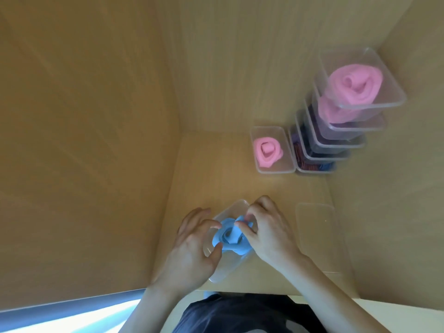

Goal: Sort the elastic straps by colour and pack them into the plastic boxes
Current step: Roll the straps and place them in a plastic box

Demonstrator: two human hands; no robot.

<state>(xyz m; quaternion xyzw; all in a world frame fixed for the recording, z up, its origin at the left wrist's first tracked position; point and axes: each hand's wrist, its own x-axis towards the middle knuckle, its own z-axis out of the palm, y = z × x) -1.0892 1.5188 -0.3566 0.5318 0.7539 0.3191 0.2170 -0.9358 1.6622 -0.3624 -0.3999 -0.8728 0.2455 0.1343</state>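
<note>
A coiled blue elastic strap [230, 236] lies in a clear plastic box [236, 205] near the front of the wooden surface. My left hand [192, 248] curls round the coil's left side, thumb at its lower edge. My right hand [266, 231] pinches the strap's upper right part with fingertips. At the back stands a clear box [272, 150] holding a rolled pink strap [266, 151].
A stack of several clear boxes [341, 121] rises at the back right; the top ones hold pink rolls [353, 85], lower ones dark straps. A clear lid [317, 227] lies flat right of my hands. Wooden walls [96, 140] enclose left, back and right.
</note>
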